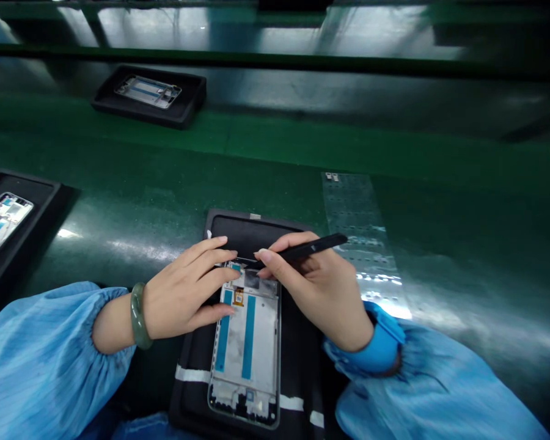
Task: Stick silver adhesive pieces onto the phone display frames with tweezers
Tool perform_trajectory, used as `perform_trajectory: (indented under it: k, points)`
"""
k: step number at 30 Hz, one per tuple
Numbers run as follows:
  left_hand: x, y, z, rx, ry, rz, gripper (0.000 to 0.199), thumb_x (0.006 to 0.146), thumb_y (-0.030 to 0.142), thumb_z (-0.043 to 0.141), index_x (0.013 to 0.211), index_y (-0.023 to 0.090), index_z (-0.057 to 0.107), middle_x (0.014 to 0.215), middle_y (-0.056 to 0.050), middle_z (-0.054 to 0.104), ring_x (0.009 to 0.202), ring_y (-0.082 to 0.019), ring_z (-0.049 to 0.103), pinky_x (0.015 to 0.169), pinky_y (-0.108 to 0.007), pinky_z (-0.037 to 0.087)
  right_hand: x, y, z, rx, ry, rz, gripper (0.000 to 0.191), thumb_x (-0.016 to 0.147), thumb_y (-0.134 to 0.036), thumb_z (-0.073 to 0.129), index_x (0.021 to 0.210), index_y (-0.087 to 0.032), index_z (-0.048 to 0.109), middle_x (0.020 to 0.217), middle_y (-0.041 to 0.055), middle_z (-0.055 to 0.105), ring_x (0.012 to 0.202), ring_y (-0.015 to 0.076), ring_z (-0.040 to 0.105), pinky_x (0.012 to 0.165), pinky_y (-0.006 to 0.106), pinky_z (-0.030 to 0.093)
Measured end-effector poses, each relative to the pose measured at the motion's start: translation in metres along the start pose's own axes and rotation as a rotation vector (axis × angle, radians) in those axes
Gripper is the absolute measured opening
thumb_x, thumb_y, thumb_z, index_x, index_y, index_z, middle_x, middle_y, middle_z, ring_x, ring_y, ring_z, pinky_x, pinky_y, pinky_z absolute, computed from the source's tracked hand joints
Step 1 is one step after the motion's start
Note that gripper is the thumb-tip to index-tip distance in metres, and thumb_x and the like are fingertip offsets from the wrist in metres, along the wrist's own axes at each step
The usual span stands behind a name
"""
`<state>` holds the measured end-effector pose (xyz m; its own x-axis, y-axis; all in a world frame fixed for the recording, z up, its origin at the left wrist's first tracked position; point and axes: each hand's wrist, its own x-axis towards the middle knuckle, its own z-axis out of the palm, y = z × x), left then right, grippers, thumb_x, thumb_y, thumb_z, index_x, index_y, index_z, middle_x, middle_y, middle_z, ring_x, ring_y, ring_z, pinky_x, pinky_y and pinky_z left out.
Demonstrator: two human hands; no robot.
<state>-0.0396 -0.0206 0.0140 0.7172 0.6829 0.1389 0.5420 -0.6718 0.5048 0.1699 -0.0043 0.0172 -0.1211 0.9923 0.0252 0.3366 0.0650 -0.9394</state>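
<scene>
An opened phone frame [262,330], silvery with blue strips, lies in a black tray [192,397] in front of me. My left hand [190,290] rests over its upper left edge, fingers spread and holding nothing. Between the thumb and fingers of my right hand [311,281] are black tweezers [318,245]. Their tip points left, at the top of the phone frame, close to my left fingertips. Just what the tip touches is too small to tell.
A clear plastic sheet [360,214] with two small parts at its top lies to the right. Another black tray [190,110] holding a phone frame [149,91] stands at the back left. A third tray [46,192] with a phone frame [4,223] is at the left edge.
</scene>
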Motion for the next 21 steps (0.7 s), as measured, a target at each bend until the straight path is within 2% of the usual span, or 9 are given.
perform_trajectory:
  k: [6,14,18,21]
  points:
    - [0.002,0.001,-0.001,0.073,-0.019,0.023,0.036,0.090,0.033,0.054,0.118,0.013,0.049,0.125,-0.015,0.045,0.131,-0.031,0.027,0.103,-0.052,0.036,0.000,0.001,0.000,-0.019,-0.001,-0.020,0.015,0.080,-0.031,0.065,0.083,-0.020,0.054,0.067,-0.0028,0.063,0.057,0.0140,0.068,0.053,0.022,0.053]
    - [0.006,0.010,-0.002,0.195,-0.043,0.005,0.033,0.089,0.024,0.051,0.119,0.011,0.051,0.123,-0.015,0.047,0.125,-0.031,0.035,0.104,-0.049,0.036,-0.001,0.004,0.001,-0.059,-0.011,-0.048,0.015,0.081,-0.033,0.064,0.084,-0.021,0.056,0.071,-0.0012,0.064,0.060,0.0158,0.068,0.054,0.025,0.054]
    - [0.008,0.016,0.002,0.250,-0.009,-0.017,0.032,0.090,0.022,0.047,0.119,0.008,0.051,0.121,-0.016,0.049,0.119,-0.029,0.043,0.105,-0.050,0.035,-0.002,0.004,0.001,-0.072,0.072,-0.062,0.015,0.079,-0.033,0.066,0.082,-0.021,0.057,0.075,0.0006,0.066,0.063,0.0170,0.068,0.054,0.026,0.055]
    - [0.006,0.020,0.005,0.270,0.021,-0.043,0.034,0.090,0.023,0.046,0.120,0.008,0.050,0.122,-0.017,0.049,0.119,-0.030,0.043,0.104,-0.051,0.035,-0.001,0.004,0.000,0.070,0.147,-0.062,0.012,0.080,-0.030,0.066,0.084,-0.023,0.057,0.081,0.0014,0.067,0.066,0.0167,0.068,0.058,0.029,0.057]
